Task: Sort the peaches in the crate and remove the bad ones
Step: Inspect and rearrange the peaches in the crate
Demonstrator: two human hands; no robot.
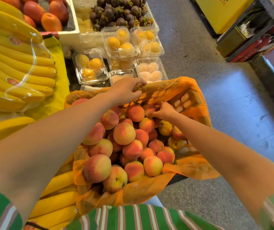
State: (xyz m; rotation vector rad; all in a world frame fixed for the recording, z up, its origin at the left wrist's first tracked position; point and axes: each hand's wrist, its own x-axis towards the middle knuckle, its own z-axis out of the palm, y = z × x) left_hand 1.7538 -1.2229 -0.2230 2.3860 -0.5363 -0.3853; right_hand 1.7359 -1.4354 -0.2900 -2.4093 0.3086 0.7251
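Grey speckled floor [199, 55] runs along the right of a fruit stall, where the crate [183, 101] stands at the stall's edge, right in front of the person. It is heaped with peaches [124, 133], round and fuzzy, blushed red-orange over yellow, with a few mostly yellow ones on the right side. An orange liner [191, 168] is draped over the crate's walls.

The right hand [163, 110] is at the far end of the pile, its fingers curled round a peach [149, 108]. The left hand [126, 90] reaches to the crate's far rim and pinches a fold of the liner between thumb and fingers.

Beyond the crate sit clear plastic boxes [119, 42] of yellow fruit, some in white foam netting, and further back a pile of dark purple mangosteens [116, 12] and red-orange mangoes [51, 15]. Left of the crate lie bagged bananas [16, 63] with red oval stickers, too blurred to read. A yellow box [222, 12] stands far right of the crate; its red print is illegible. Nearest is a green striped shirt [133, 216].
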